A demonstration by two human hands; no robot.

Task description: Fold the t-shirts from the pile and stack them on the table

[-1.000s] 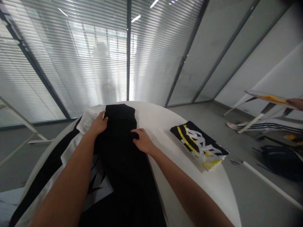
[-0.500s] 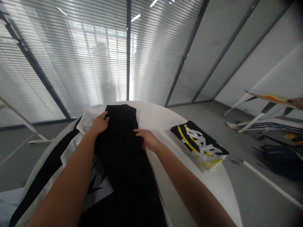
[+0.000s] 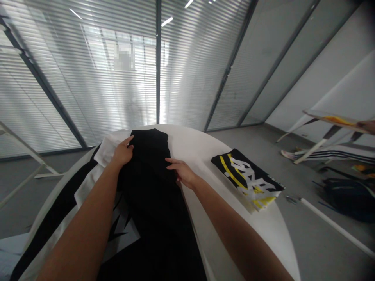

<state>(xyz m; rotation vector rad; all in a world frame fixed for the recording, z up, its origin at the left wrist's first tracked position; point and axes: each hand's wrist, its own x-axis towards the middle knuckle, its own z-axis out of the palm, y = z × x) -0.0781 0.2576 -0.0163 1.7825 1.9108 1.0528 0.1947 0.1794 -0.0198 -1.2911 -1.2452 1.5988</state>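
Right hand (image 3: 182, 172) shifted outward to right edge of black garment (image 3: 149, 183), fingers pressed together, lying flat, no pinch (steadying, not lifting). Left hand (image 3: 123, 153) at garment's upper left edge; pinch there cannot be told. Garment lies lengthwise on round white table (image 3: 193, 146), over white printed cloth (image 3: 108, 150), its end near far edge; folded black-and-yellow printed garment (image 3: 247, 180) near right edge.

Right hand (image 3: 182, 172) shifted outward to edge of black garment (image 3: 149, 156), fingers straighter; garment top smoother.
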